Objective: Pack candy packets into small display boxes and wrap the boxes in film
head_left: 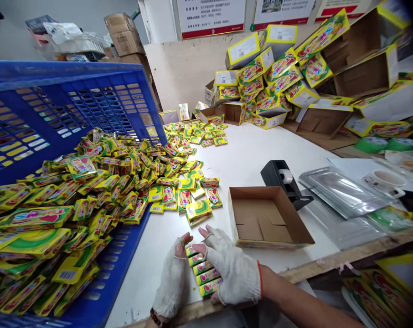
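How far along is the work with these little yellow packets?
Only a little looks done: a short row of packets lies lined up. That row is in hand, between the gloved left hand and right hand, beside an open cardboard tray. Most looks left: a large heap of packets spills from the blue crate.

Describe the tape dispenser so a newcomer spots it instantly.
On the white worktable, find the open cardboard tray beside the person's right hand. Just behind the tray sits a black tape dispenser, set apart by its pale tape roll and dark body among the bright yellow packets.
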{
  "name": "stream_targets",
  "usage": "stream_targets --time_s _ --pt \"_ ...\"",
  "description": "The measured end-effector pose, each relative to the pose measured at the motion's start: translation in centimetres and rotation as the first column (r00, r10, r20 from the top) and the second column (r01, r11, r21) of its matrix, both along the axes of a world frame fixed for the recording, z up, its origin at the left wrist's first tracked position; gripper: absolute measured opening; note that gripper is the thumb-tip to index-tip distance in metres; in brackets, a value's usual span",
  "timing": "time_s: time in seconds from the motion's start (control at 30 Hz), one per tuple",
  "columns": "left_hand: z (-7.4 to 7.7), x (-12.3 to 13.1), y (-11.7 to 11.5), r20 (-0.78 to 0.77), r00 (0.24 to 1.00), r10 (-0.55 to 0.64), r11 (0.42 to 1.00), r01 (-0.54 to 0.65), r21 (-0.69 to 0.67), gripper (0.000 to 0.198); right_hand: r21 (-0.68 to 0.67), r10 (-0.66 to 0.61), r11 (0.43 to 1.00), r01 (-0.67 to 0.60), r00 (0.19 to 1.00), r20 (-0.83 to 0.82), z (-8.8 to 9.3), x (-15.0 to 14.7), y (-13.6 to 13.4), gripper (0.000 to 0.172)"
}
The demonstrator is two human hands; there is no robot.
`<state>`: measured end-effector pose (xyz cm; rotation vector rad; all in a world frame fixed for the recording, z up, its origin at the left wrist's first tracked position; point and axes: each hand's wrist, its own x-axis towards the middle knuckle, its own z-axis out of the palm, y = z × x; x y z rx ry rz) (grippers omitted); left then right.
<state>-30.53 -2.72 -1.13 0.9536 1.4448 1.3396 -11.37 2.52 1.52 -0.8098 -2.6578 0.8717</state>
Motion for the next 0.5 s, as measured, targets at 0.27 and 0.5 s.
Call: stream_targets --time_s 0.27,0.5 --pt "1.5 4.6 0.6 0.383 0.912 0.148 0.988 -0.12 -0.096 0.094 0.139 -0.085 0.987 0.076 0.995 0.058 2.0 -1.1 -1.5 0.072" --pt "4.6 5.4 2.9 0.462 0.879 0.121 0.992 -0.117 -0.036 0.088 -0.186 -0.402 0.911 0.367 0.892 -0.209 11.3 7.3 2.7 0.09"
